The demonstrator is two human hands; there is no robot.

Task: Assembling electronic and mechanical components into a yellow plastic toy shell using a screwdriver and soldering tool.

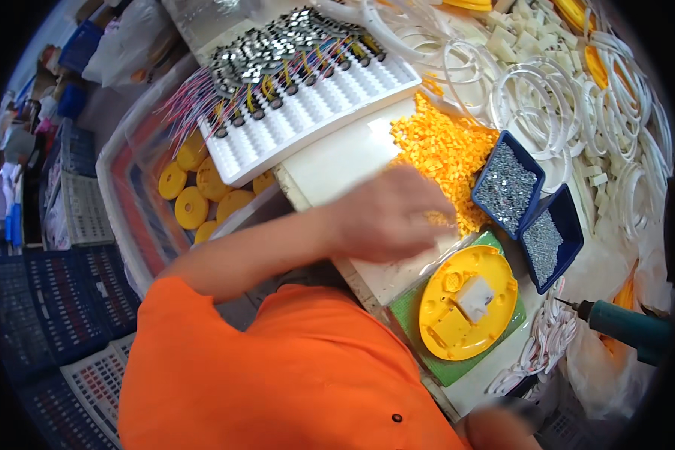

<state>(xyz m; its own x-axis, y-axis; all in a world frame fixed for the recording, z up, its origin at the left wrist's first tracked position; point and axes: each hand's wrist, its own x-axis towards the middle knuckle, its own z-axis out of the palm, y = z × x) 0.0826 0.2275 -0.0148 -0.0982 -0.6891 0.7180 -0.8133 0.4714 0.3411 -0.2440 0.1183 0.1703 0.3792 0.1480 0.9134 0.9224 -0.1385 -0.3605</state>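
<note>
My left hand [394,214] reaches over the white tabletop at the near edge of a pile of small yellow plastic pieces [439,142]. Motion smears its bent fingers, and a few yellow bits show among them; whether it grips any is unclear. Just below it, a yellow oval plastic housing [469,340] lies open on a green pad [409,315]. Inside the housing sit a white block [475,298] and a yellow box-shaped part [451,328]. My right hand [499,429] is a blur at the lower edge, mostly cut off, beside a dark rounded thing [525,411].
Two blue bins [536,225] of small metal parts stand right of the pile. A green-bodied electric screwdriver [626,326] points in from the right. A white foam tray [307,120] holds wired parts. Left, a plastic tub [112,202] holds yellow discs [191,208]. White rings [536,105] crowd the back right.
</note>
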